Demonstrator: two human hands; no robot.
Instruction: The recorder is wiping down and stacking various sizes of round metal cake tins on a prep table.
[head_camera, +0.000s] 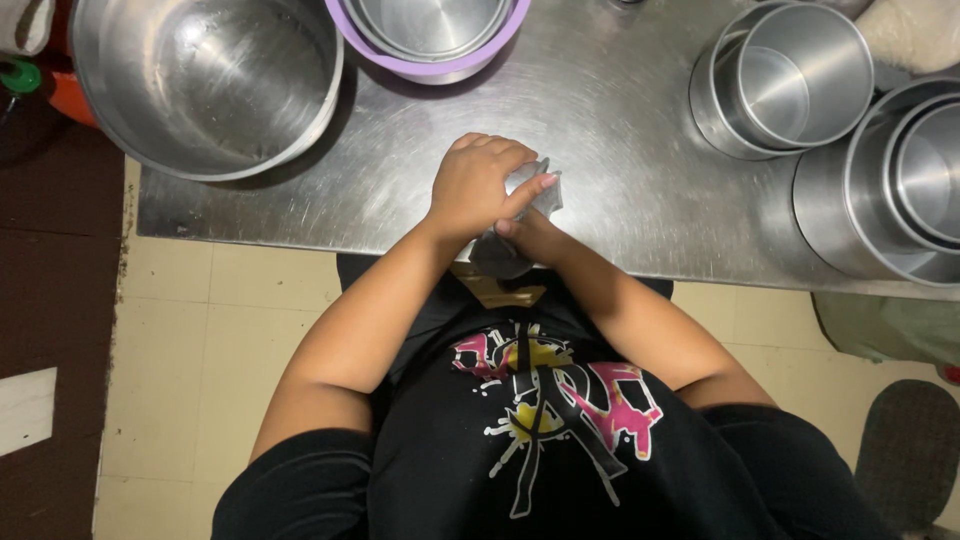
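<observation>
Grey cloth (515, 225), crumpled, at the near edge of the tabletop (620, 190), about midway along it. Part of it hangs over the edge toward the person's shirt.

Left hand (480, 185) lies on top of the cloth, fingers curled over it, thumb stretched to the right across the fabric; closed on the cloth. Right hand (525, 232) mostly hidden under the left hand and the cloth; only a fingertip and the wrist show. It touches the cloth from below, but whether it grips cannot be told.

Both forearms come in from the near edge and meet at the cloth.

Around it: a large steel bowl (205, 85) at the far left corner, overhanging the left edge. A purple-rimmed pot (430, 40) at the far edge, just right of the bowl. Steel tins (785, 75), nested, near the far right. A larger nested set of pans (885, 190) at the right edge, just beside the tins. All stand well apart from the cloth.

Tiled floor (190, 330) below the near edge.
</observation>
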